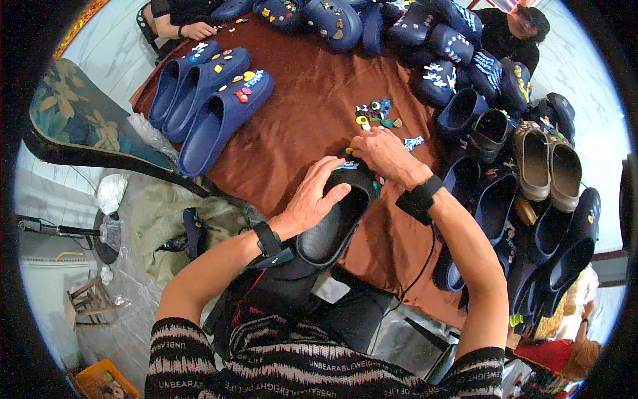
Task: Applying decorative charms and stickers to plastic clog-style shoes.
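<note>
A black foam clog (332, 229) lies at the table's near edge, its toe pointing away from me and its heel toward my lap. My left hand (307, 201) rests along the clog's left side and steadies it, with the thumb reaching over the opening. At the toe, my right hand (385, 154) has its fingers bent and pressed together beside a small yellow charm (349, 151); whatever is under the fingertips is hidden. Small loose charms (377, 113) lie just beyond that hand, and a blue-and-white lettered charm (413, 143) lies to its right.
Several navy clogs with charms (222, 110) stand at the left on the brown cloth (299, 86). More dark clogs (452, 46) crowd the far edge and right side, near a taupe pair (548, 166). Another person's hand (198, 30) is at the far left. A chair (93, 120) stands left.
</note>
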